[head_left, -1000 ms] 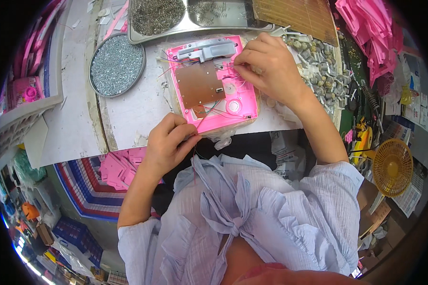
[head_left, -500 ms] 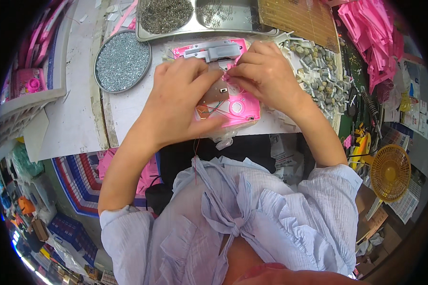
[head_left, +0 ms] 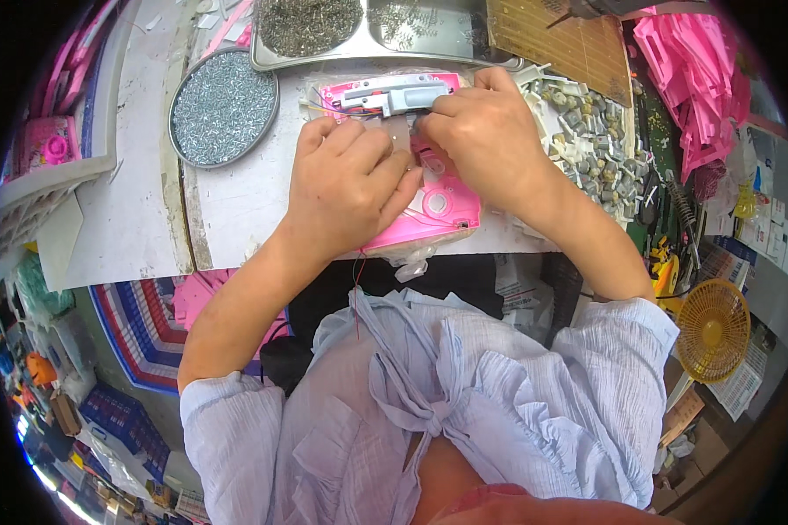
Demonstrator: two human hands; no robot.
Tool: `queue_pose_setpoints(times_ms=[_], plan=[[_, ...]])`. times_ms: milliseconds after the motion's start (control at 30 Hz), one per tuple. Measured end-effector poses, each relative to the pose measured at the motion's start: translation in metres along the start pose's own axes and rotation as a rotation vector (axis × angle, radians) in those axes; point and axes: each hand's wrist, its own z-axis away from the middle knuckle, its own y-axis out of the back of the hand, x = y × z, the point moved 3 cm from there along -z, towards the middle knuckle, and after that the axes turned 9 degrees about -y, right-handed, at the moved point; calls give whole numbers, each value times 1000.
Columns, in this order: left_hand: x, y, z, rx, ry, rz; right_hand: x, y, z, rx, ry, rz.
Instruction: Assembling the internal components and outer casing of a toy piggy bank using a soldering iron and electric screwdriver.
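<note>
A pink plastic housing (head_left: 458,201) lies on the white table in front of me, partly on clear plastic wrap. Across its far end sits a long grey plastic part (head_left: 416,94), with thin coloured wires (head_left: 359,112) at its left. My left hand (head_left: 346,179) is closed over the housing's left side, thumb against its curled fingers. My right hand (head_left: 490,131) bends over the right side, fingertips pinched near the middle, close to the grey part. What either hand grips is hidden behind the fingers. A ring-shaped opening (head_left: 438,203) shows in the pink plastic nearer to me.
A round dish of small silvery screws (head_left: 223,109) stands at left. Beyond the housing is a metal tray (head_left: 376,59) with more small metal parts. Small grey and white parts (head_left: 587,131) are heaped at right, beside pink plastic pieces (head_left: 692,87). A yellow fan (head_left: 714,331) stands lower right.
My left fingers have curled in, and the brown circuit board seen before is now hidden. My right hand has turned knuckles-up. More coloured wires show beside the grey part.
</note>
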Motion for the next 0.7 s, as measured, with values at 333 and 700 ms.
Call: queue_pose_setpoints(times_ms=[333, 700], plan=[[-1, 0, 4, 30, 56, 35, -6, 6, -5, -123, 85, 77], [-2, 1, 3, -23, 47, 43, 19, 13, 1, -155, 468, 133]])
